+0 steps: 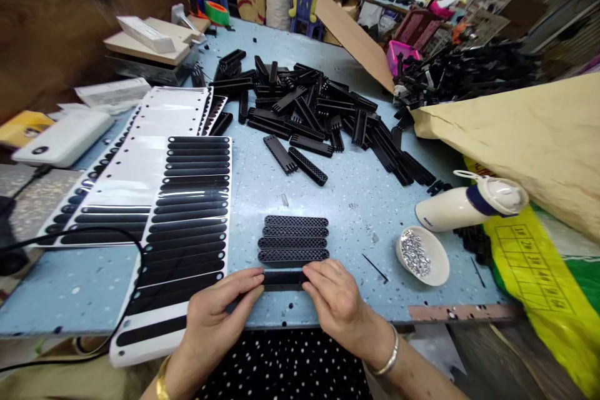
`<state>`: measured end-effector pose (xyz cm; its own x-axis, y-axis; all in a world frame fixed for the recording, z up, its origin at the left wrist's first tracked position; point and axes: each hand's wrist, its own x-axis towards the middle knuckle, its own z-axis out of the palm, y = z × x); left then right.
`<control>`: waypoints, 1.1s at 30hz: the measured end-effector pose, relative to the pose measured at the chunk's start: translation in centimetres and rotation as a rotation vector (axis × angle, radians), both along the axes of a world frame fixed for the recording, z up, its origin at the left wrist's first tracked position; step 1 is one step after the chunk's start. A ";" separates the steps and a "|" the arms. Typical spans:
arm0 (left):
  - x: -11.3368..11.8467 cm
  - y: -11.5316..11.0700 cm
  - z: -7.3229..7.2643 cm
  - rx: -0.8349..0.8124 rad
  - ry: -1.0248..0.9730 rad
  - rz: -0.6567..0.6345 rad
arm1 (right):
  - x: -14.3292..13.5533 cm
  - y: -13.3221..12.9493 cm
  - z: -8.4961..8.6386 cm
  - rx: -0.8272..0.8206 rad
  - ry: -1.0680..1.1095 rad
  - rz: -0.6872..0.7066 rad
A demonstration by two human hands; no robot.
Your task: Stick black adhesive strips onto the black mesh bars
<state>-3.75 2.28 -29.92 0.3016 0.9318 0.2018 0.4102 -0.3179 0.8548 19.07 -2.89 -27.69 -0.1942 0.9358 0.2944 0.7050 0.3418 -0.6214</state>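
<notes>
Lower centre of frame: left hand (224,307) and right hand (338,300), thumbs and fingertips pinched on opposite ends of one slim, smooth black bar (283,280), held level. Just above it, four round-ended black lattice-textured bars (293,241) lie side by side on a speckled light-blue tabletop (347,212). Left: glossy white sheet (152,322) bearing elongated black strips (185,244); lower right: round white bowl (439,267) of small shiny silver pieces (414,253).

Open lane right of centre
Bare surface (347,228) is left between the four latticed strips (293,242) and the white bowl (439,264), broken by a thin black rod (375,267); the way is blocked behind by heaped black pieces (307,111), leftward by strip sheets (154,315), rightward by the bottle (447,209).
</notes>
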 end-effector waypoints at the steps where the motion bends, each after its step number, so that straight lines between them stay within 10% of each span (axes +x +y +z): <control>1: 0.0 0.0 0.1 -0.023 0.012 0.013 | -0.1 -0.1 -0.1 0.011 0.008 -0.004; 33: 2.8 1.0 1.5 -0.458 0.017 0.156 | -0.5 0.0 -0.3 0.042 0.100 0.008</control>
<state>-0.98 3.27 -28.44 0.1511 0.9580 -0.2437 0.4380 0.1562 0.8853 18.58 -2.87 -27.99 -0.1692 0.9209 0.3513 0.6376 0.3740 -0.6735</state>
